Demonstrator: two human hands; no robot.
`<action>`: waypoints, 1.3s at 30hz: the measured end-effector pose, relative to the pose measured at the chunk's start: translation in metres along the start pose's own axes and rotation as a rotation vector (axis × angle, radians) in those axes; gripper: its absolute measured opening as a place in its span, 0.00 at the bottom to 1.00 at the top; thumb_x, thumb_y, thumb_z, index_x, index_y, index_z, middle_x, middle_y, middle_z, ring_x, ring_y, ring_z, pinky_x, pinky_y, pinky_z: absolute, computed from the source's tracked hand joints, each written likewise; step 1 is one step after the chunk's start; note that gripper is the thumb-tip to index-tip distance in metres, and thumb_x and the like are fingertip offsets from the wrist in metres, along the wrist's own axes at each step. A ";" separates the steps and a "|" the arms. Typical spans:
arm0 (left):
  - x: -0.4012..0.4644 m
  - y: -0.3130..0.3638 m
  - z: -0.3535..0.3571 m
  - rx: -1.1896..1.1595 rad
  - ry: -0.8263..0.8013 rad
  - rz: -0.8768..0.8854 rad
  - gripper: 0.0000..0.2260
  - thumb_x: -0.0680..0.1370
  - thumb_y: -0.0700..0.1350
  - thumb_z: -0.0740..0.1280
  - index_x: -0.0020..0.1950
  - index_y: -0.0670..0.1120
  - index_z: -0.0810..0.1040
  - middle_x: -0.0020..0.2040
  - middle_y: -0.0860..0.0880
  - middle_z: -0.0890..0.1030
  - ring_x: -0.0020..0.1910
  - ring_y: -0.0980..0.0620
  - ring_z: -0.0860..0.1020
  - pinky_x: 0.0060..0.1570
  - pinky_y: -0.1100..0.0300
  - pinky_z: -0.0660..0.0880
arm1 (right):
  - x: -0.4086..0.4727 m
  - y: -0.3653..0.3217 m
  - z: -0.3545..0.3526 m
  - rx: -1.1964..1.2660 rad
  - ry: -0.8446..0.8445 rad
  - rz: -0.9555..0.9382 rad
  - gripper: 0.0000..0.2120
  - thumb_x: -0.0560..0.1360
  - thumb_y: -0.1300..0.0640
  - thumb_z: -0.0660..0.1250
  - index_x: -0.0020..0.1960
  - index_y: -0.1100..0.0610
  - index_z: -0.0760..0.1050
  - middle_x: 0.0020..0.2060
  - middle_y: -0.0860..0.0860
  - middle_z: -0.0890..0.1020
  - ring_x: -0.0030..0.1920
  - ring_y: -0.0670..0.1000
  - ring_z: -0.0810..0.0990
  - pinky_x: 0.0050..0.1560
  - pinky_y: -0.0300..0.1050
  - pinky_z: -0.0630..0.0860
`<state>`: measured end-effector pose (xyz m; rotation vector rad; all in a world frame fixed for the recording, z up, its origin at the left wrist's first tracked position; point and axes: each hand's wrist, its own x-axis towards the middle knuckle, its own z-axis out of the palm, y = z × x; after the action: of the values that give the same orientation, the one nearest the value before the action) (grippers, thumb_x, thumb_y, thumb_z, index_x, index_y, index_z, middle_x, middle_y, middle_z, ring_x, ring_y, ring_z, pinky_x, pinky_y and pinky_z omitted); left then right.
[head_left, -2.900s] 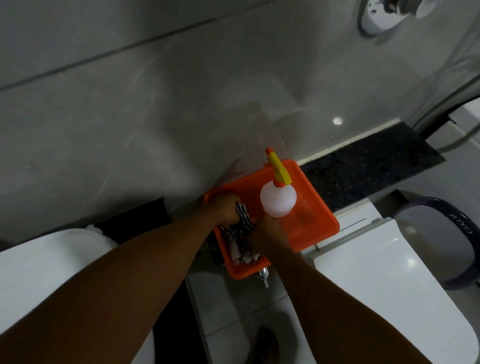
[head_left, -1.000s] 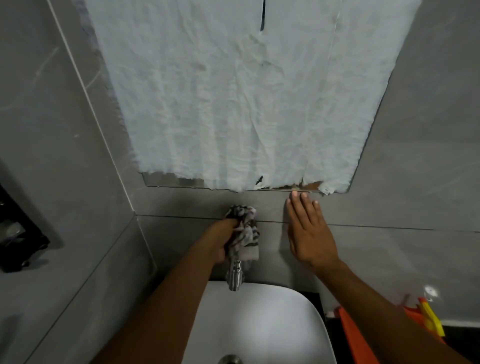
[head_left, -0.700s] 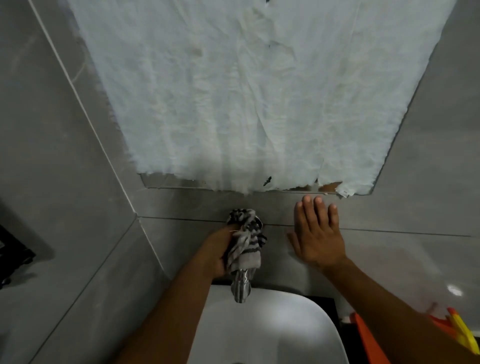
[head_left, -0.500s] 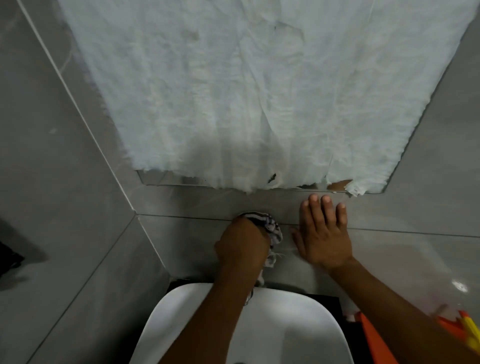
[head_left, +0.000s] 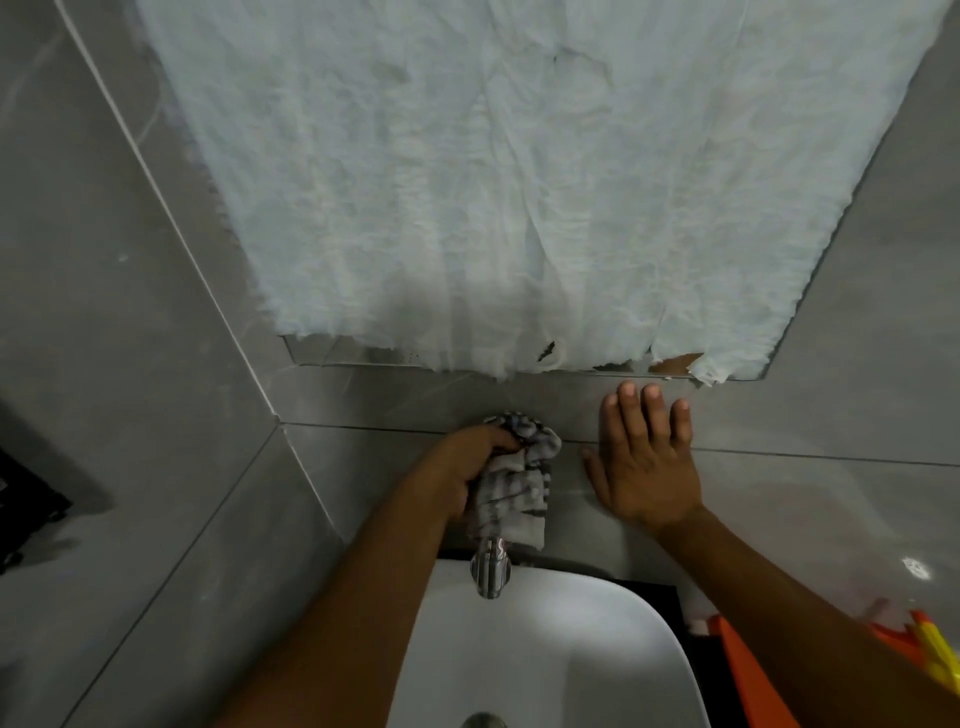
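Left hand (head_left: 465, 470) grips striped cloth (head_left: 514, 491) above the wall tap (head_left: 491, 569); right hand (head_left: 641, 467) lies flat on the tile.

The left hand's fingers (head_left: 496, 441) are curled tight round the upper bunch of the cloth. The rest of the cloth hangs below and to the right of the fingers, draped over the top of the tap and against the grey wall tile (head_left: 363, 467). The tap's spout shows beneath the cloth, over the white sink (head_left: 545, 654). The right hand's fingers (head_left: 652, 410) are straight and spread, pressed on the tile just beside the cloth, and hold nothing. Above both hands, crumpled white paper (head_left: 467, 182) covers the mirror (head_left: 332, 356). An orange tray (head_left: 748, 670) and a yellow spray trigger (head_left: 940, 660) sit at the lower right edge.
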<state>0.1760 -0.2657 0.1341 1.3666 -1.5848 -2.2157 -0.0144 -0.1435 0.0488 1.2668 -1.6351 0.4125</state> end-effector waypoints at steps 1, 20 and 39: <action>-0.002 0.008 0.011 0.312 0.104 0.035 0.13 0.79 0.46 0.65 0.57 0.40 0.81 0.53 0.42 0.86 0.51 0.44 0.85 0.55 0.53 0.81 | 0.000 -0.001 0.001 -0.002 0.001 0.000 0.40 0.74 0.43 0.63 0.77 0.62 0.54 0.81 0.55 0.41 0.81 0.57 0.39 0.78 0.60 0.40; -0.072 -0.120 0.027 0.547 0.525 0.609 0.26 0.77 0.52 0.68 0.72 0.47 0.67 0.65 0.46 0.78 0.63 0.48 0.78 0.60 0.53 0.78 | 0.000 -0.004 -0.020 0.069 -0.226 0.033 0.42 0.78 0.44 0.61 0.79 0.62 0.43 0.79 0.56 0.33 0.79 0.59 0.33 0.77 0.64 0.41; -0.050 -0.051 0.004 0.212 0.300 0.294 0.21 0.71 0.57 0.75 0.56 0.43 0.84 0.50 0.44 0.86 0.48 0.46 0.84 0.46 0.55 0.80 | 0.000 -0.004 -0.021 0.053 -0.231 0.031 0.43 0.77 0.43 0.63 0.78 0.63 0.44 0.79 0.57 0.33 0.79 0.58 0.32 0.76 0.64 0.43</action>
<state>0.2225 -0.2129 0.1239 1.3353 -1.8057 -1.6329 -0.0009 -0.1291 0.0571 1.3701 -1.8500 0.3401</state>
